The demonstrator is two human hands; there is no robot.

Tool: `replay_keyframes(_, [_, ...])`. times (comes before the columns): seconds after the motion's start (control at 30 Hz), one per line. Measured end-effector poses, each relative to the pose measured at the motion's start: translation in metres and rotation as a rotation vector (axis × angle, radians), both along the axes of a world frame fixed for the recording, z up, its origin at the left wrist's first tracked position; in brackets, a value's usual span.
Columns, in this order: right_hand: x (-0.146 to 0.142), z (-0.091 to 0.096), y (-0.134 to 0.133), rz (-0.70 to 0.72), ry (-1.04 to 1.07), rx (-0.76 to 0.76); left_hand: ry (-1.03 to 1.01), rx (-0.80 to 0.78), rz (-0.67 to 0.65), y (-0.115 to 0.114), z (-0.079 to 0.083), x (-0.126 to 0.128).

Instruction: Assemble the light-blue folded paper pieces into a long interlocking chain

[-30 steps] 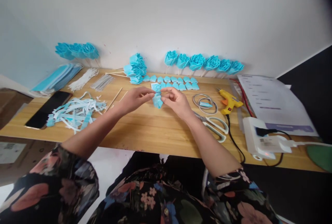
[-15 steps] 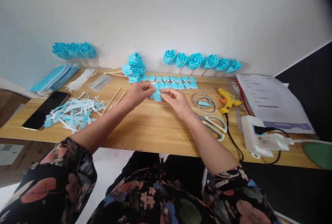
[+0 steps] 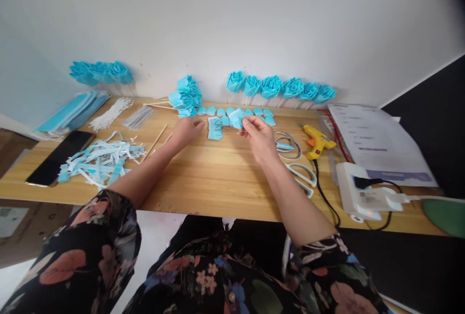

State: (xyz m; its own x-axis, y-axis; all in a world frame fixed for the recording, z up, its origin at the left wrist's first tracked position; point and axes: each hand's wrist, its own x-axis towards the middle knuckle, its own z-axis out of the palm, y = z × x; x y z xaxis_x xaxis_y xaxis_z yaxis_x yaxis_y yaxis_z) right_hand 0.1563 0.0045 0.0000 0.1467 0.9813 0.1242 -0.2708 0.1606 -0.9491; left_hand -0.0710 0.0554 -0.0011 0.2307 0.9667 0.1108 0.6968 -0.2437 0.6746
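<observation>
My feed comes from one camera worn on the head, facing forward and down: the shirt [image 3: 218,275] sits closest along the bottom, the table [image 3: 210,178] spans the middle, and the wall [image 3: 218,18] rises behind it.

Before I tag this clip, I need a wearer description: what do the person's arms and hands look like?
The left hand and right hand are bare. The left sleeve and right sleeve are black with a reddish and pink floral print, roughly elbow-length.
</observation>
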Motion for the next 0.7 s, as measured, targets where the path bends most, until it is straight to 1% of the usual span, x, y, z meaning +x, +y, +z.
replay_keyframes(0.13, [0.000,0.000,-0.001,-0.002,0.016,-0.002,0.217,0.072,0.039,0.006,0.001,0.009])
replay_keyframes(0.27, [0.001,0.000,0.000,-0.001,0.018,-0.003,0.341,0.043,0.076,0.016,0.003,0.019])
replay_keyframes(0.4, [0.002,0.002,-0.001,-0.001,0.001,-0.015,0.469,-0.020,0.095,0.026,0.004,0.026])
replay_keyframes(0.53, [0.002,0.004,-0.003,-0.003,-0.011,-0.021,0.513,-0.062,0.082,0.034,0.004,0.031])
replay_keyframes(0.7, [0.002,0.005,-0.004,-0.006,-0.024,-0.035,0.524,-0.054,0.098,0.037,0.002,0.033])
